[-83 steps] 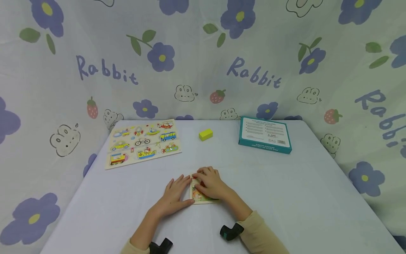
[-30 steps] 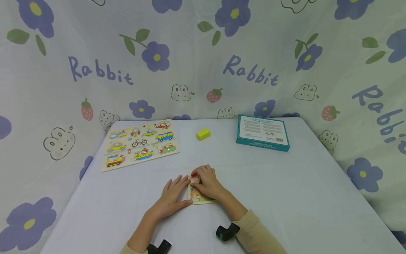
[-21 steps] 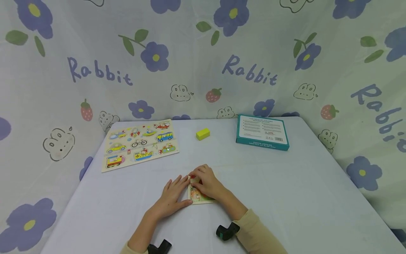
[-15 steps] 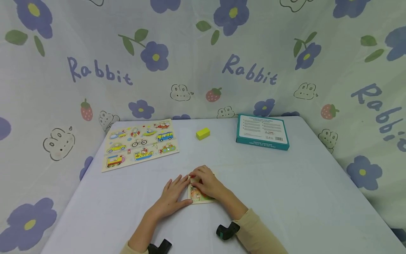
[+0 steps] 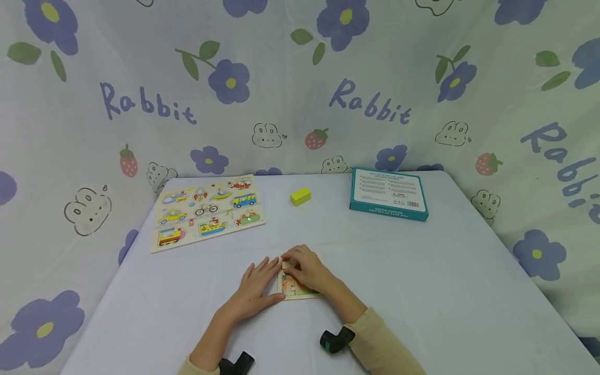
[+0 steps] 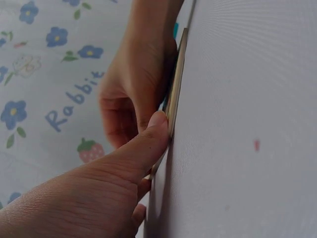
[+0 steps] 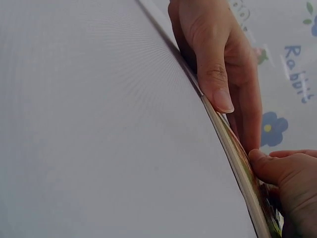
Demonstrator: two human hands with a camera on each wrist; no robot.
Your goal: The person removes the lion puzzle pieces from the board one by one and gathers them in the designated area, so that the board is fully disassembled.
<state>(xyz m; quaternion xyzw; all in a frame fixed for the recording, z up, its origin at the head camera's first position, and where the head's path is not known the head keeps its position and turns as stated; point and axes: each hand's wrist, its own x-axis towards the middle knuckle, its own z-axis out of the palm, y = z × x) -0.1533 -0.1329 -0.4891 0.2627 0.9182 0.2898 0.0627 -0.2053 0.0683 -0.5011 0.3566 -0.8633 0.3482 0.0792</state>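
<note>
Your picture board [image 5: 300, 292], at the near middle of the table [image 5: 436, 291], looks done on its near side, maybe not at its pale far left corner, while your left hand [image 5: 256, 289] touches it straight-fingered and I can't tell if your bent right hand [image 5: 309, 270] grips anything.

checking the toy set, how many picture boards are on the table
2: the large board at the far left, and the small board, partly covered by the right hand.
</note>
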